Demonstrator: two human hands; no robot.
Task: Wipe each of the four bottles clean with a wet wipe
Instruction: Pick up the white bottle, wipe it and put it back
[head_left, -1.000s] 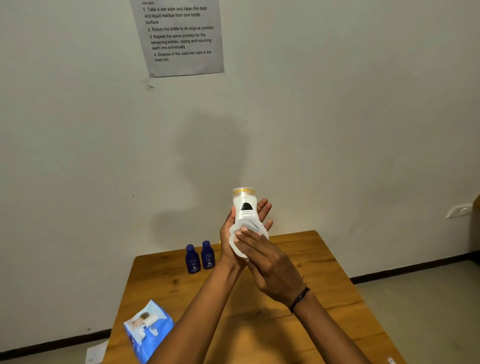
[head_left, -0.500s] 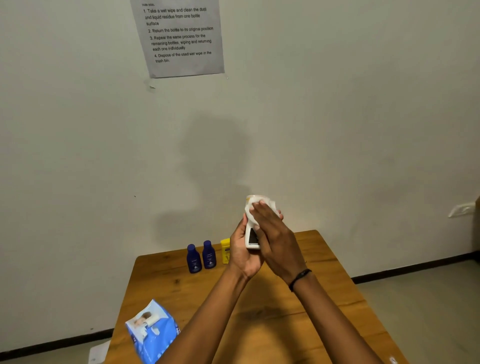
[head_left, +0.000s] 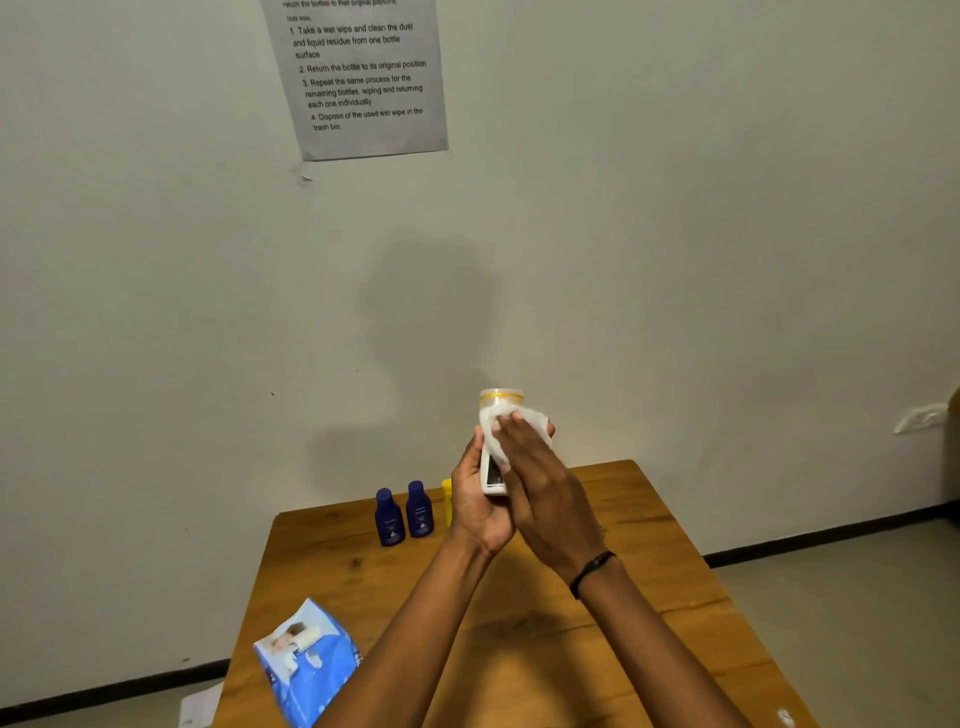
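Note:
My left hand (head_left: 475, 512) holds a white bottle (head_left: 500, 397) with a yellow ring near its top, raised above the wooden table (head_left: 649, 530). My right hand (head_left: 540, 483) presses a white wet wipe (head_left: 532, 418) against the bottle's upper body, covering most of it. Two dark blue bottles (head_left: 389, 519) (head_left: 420, 512) stand side by side at the table's far edge. A yellow bottle (head_left: 447, 501) stands just right of them, partly hidden behind my left hand.
A blue pack of wet wipes (head_left: 306, 660) lies at the table's near left edge. A printed instruction sheet (head_left: 363, 78) hangs on the wall behind. A wall socket (head_left: 919, 418) is at the right. White paper (head_left: 200, 704) lies on the floor beside the table.
My right hand slid the wipe from the bottle's lower body up over its top, then slightly back down, so the yellow-ringed top shows again. The yellow bottle came into view behind my left hand.

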